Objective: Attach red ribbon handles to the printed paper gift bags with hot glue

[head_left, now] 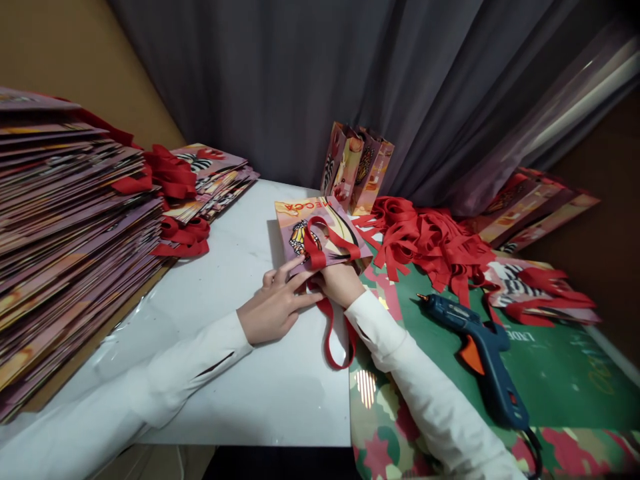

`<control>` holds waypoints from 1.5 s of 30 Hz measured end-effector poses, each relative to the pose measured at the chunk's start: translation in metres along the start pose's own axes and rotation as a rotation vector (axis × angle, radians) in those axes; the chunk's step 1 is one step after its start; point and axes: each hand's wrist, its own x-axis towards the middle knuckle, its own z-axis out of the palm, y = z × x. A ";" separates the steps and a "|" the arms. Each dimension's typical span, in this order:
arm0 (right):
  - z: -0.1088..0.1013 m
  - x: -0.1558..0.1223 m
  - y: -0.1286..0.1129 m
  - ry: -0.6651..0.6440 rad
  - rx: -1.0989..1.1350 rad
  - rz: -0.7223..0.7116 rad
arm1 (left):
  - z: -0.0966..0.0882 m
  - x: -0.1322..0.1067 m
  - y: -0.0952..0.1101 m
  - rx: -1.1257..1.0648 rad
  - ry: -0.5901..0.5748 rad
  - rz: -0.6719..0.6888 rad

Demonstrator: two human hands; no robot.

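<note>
A small pink paper gift bag (300, 223) with a butterfly print lies on the white table (235, 253), a red ribbon handle (320, 250) looped over its front. My left hand (275, 303) rests beside the bag's near edge with fingers stretched out, fingertips touching the bag and ribbon. My right hand (340, 280) is pushed into the bag's opening, its fingers hidden inside. A second red ribbon loop (336, 340) hangs from the bag toward me, between my wrists.
A tall stack of flat finished bags (70, 233) fills the left side, with a smaller stack (213, 177) behind it. A pile of red ribbons (430, 243) and a blue glue gun (480, 353) lie on green wrapping paper (560, 380) at right. Upright bags (355, 167) stand before a curtain.
</note>
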 end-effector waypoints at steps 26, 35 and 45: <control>-0.012 -0.121 -0.017 0.181 0.279 0.025 | -0.002 0.001 0.001 0.029 -0.044 -0.028; 0.007 -0.127 -0.024 0.059 0.527 0.278 | -0.002 0.001 0.001 0.031 -0.050 -0.027; 0.009 -0.125 -0.032 0.113 0.129 -0.047 | -0.001 0.001 0.000 0.016 -0.049 -0.021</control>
